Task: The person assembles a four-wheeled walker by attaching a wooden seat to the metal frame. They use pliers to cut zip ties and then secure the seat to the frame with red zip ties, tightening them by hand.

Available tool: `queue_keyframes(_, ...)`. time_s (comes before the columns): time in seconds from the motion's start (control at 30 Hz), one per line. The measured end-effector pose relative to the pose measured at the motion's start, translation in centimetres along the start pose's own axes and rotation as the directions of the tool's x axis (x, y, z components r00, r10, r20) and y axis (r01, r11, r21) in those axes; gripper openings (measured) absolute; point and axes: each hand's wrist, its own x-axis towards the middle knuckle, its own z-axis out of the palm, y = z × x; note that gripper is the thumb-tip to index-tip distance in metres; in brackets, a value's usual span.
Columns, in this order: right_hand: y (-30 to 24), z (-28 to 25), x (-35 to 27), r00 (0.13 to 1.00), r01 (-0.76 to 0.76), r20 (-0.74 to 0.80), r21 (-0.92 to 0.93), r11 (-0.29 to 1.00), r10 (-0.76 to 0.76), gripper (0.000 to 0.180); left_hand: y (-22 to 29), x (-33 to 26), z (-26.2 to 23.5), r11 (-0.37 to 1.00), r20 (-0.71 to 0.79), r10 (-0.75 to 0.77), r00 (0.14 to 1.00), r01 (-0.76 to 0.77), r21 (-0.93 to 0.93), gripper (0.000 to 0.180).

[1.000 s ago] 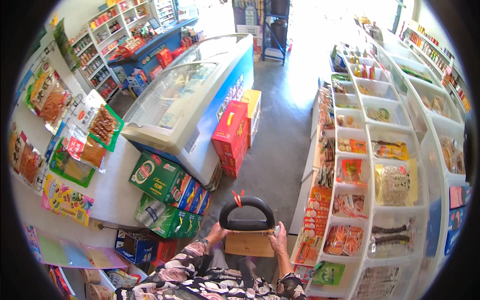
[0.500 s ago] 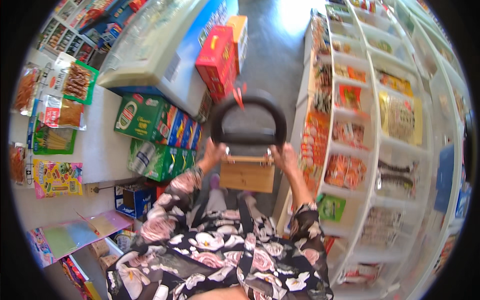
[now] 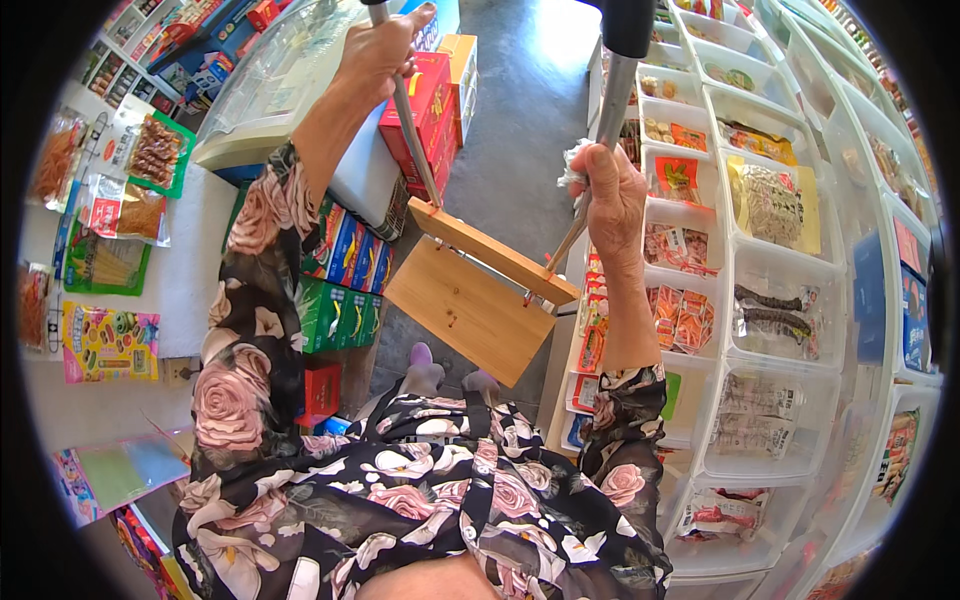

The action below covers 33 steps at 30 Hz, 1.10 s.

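A frame of two silvery metal tubes joins a flat wooden board (image 3: 470, 310) and a narrower wooden strip (image 3: 495, 252). It looks like a small chair, but I cannot tell for certain. My left hand (image 3: 380, 52) is closed round the left tube (image 3: 412, 130), high up near the top of the view. Lower down, my right hand (image 3: 612, 195) grips the right tube (image 3: 618, 100). A crumpled whitish scrap (image 3: 574, 165) shows beside its fingers. Above that hand, the tube ends in a black padded part (image 3: 626, 28), cut off by the picture's edge. The board tilts over the floor ahead of my feet.
On the right, clear plastic bins (image 3: 780, 330) hold packaged snacks, close to my right forearm. A freezer (image 3: 270, 90), a red box (image 3: 428, 110) and green cartons (image 3: 345, 318) line the left side. Grey floor (image 3: 520, 130) runs between them.
The frame has swung up and tilted, its black padded part rising toward the top edge. Both hands have moved upward and apart, and the wooden board shows larger.
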Motion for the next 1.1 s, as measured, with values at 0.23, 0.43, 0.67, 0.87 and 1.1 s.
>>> queue_keyframes(0.23, -3.9, 4.4, 0.6, 0.997, 0.079, -0.003, 0.121, 0.990, -0.079, 0.037, -1.6, 1.1, -4.3, 0.972, 0.198, 0.227, 0.954, -0.233, 0.008, 0.052)
queue_keyframes(0.43, -9.8, 5.7, 2.6, 0.999, 0.028, 0.031, 0.176, 0.984, -0.034, 0.040, -20.6, -10.3, -10.1, 0.939, -0.183, -0.159, 0.970, 0.206, 0.276, 0.083)
queue_keyframes(0.67, -13.9, 6.0, 2.7, 0.995, 0.085, 0.033, 0.144, 0.986, -0.091, 0.036, -34.7, -22.4, -10.0, 0.385, 0.674, -0.407, 0.617, 0.785, -0.486, 0.054)
queue_keyframes(0.87, -14.2, 6.5, 2.0, 0.993, 0.080, 0.061, 0.296, 0.952, -0.102, 0.034, -35.2, -23.6, -8.1, 0.293, 0.488, -0.568, 0.663, 0.717, -0.633, 0.037)
queue_keyframes(1.1, -12.6, 5.6, 1.7, 0.987, 0.147, -0.002, 0.381, 0.913, -0.158, 0.037, -35.4, -23.0, -7.5, 0.280, 0.422, -0.528, 0.736, 0.621, -0.732, 0.035)
